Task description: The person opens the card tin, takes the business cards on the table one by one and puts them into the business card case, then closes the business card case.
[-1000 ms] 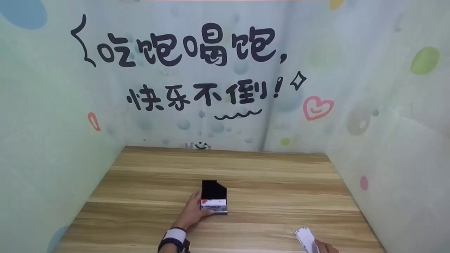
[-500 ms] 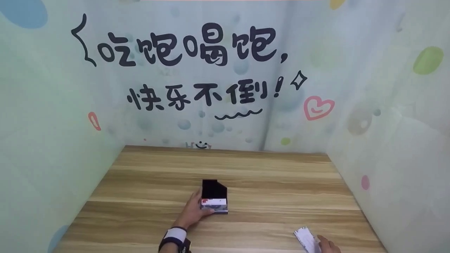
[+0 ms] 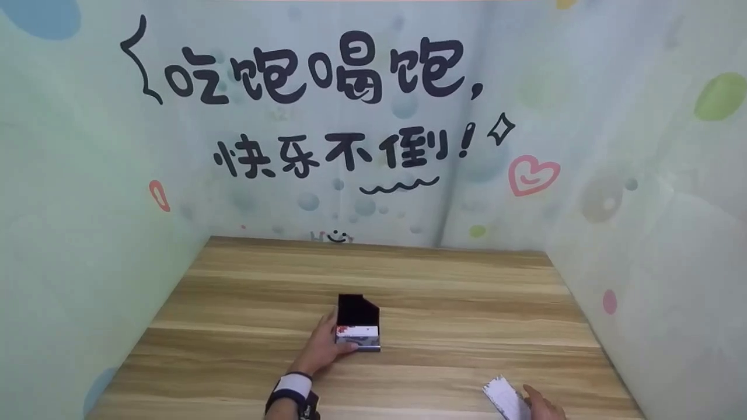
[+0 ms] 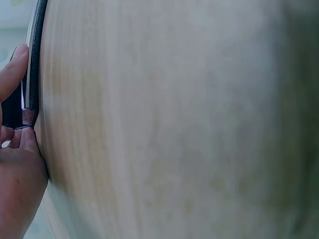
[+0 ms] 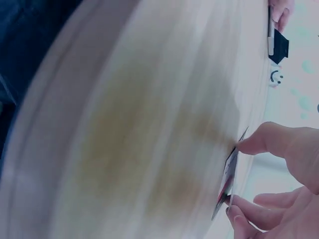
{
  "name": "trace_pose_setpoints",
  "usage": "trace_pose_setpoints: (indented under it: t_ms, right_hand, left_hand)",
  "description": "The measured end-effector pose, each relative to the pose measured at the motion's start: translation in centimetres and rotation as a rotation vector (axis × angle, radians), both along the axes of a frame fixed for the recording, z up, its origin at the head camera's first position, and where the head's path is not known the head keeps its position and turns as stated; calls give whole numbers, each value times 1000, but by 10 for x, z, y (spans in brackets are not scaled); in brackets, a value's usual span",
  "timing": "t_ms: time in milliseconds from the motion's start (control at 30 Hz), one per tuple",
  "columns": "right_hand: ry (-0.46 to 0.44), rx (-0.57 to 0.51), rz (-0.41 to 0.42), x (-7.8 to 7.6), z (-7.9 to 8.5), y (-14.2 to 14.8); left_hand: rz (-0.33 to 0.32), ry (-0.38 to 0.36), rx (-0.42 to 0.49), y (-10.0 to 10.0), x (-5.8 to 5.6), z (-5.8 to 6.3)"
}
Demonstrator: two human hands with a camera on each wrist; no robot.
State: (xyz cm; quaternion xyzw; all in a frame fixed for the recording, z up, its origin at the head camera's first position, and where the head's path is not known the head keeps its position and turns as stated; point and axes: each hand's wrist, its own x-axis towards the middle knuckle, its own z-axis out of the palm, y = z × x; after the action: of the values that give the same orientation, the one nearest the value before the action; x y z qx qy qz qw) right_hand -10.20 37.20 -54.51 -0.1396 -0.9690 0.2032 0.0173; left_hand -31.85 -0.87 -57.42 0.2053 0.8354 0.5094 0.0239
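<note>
In the head view my left hand grips the left side of a small card case, its thumb on the near edge. The case's black lid stands up, and a white card with a red pattern shows inside. The left wrist view catches the case only edge-on, beside the thumb and curled fingers. At the lower right my right hand holds a white card with a dark-patterned end. In the right wrist view thumb and fingertips touch that thin card at its edges, close to the table; whether several are stacked is hard to tell.
The wood-grain table is bounded by a printed back curtain and light side walls. A watch-like band circles the left wrist.
Slightly left and up is where the card has shifted in the head view, and the right fingers have moved on it. The left hand keeps its grip on the case. The head view tilts slightly.
</note>
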Motion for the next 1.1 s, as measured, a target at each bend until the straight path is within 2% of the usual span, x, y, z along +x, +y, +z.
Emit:
trace_pose_setpoints:
  t_ms: [167,267,400,633,767,933,1100]
  right_hand:
    - [8,15,-20,0,7,-4]
    - [77,69,-28,1,9,-11]
    - [236,152,30,0,4,-18]
    - [555,314,235,-6,-12,-15]
    - [614,366,348,-10,-15,-11]
    - [646,433,457,-16,-14,-11]
    - [615,474,501,-21,-10,-16]
  left_hand:
    - [-4,7,9,0,-1,3]
    - [-2,-9,11,-1,-2,2]
    - [-2,-16,10,-2,-1,1]
    - [-10,-4,33,-2,-1,-1]
    - [-12,21,35,-2,-1,-3]
    - [7,54,2,-1,0,-4]
    - [16,-17,-8,1,0,-3]
